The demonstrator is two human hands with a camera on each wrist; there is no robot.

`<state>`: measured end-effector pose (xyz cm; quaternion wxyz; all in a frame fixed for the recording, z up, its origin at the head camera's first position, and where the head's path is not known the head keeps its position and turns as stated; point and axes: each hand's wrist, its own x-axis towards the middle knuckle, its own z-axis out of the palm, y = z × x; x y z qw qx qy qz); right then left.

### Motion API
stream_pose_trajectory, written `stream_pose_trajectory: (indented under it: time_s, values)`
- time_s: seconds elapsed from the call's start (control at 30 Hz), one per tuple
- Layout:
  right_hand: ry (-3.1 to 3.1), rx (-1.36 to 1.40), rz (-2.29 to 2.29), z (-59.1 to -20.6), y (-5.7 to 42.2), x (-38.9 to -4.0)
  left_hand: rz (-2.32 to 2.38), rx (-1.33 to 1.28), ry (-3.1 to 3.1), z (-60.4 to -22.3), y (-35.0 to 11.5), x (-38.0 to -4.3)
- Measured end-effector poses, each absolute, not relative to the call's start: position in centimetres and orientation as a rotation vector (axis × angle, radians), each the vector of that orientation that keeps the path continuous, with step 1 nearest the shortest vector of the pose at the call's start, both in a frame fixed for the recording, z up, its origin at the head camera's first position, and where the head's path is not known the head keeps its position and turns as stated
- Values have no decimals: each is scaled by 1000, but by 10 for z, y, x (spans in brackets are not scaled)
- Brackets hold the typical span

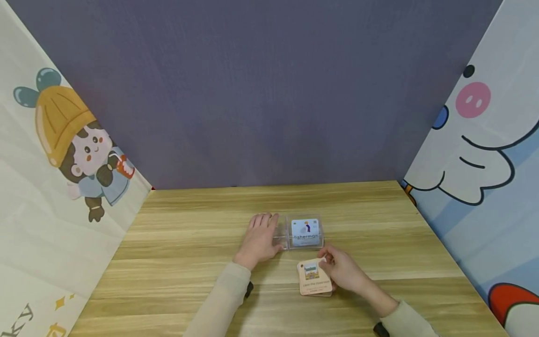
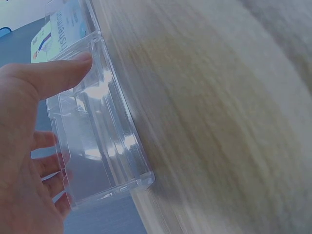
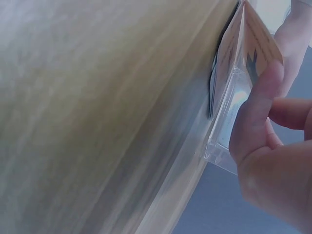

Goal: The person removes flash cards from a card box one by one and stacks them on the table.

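Observation:
A clear plastic box (image 1: 281, 242) with two compartments sits on the table. Its right compartment holds a card reading "fisherman" (image 1: 305, 232). My left hand (image 1: 258, 238) grips the left compartment, the thumb along the near wall and the fingers on the far side; that part looks empty in the left wrist view. Nearer to me lies a small stack of cards (image 1: 325, 295). My right hand (image 1: 346, 272) pinches the top card (image 1: 312, 277) at its right edge. In the right wrist view this card (image 3: 261, 41) tilts up off the others.
The box and cards rest on a wood-grain table (image 1: 181, 262). A dark blue-grey panel (image 1: 269, 93) rises behind it. Cartoon-printed sheets, one at the left (image 1: 25, 178) and one at the right (image 1: 522, 196), flank the table.

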<state>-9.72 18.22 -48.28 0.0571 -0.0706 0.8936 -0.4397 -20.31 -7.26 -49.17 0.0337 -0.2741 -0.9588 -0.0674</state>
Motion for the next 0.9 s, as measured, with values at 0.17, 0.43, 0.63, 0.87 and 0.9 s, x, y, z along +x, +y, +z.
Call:
stream_pose_trajectory:
  time_s: [0.17, 0.43, 0.63, 0.87, 0.9]
  values:
    - [2707, -204, -1330, -483, 180, -96, -199, -844, -2948, -492, -72, -203]
    - [2782, -159, -1235, -483, 176, -97, -208, -845, -2942, -492, -73, -204]
    - [2864, -135, -1091, -485, 174, -101, -205, -845, -2937, -494, -73, -204]
    - [2910, -129, -995, -486, 173, -101, -208, -844, -2941, -494, -73, -204]
    - [2913, -123, -984, -487, 173, -101, -206, -844, -2941, -494, -73, -204]
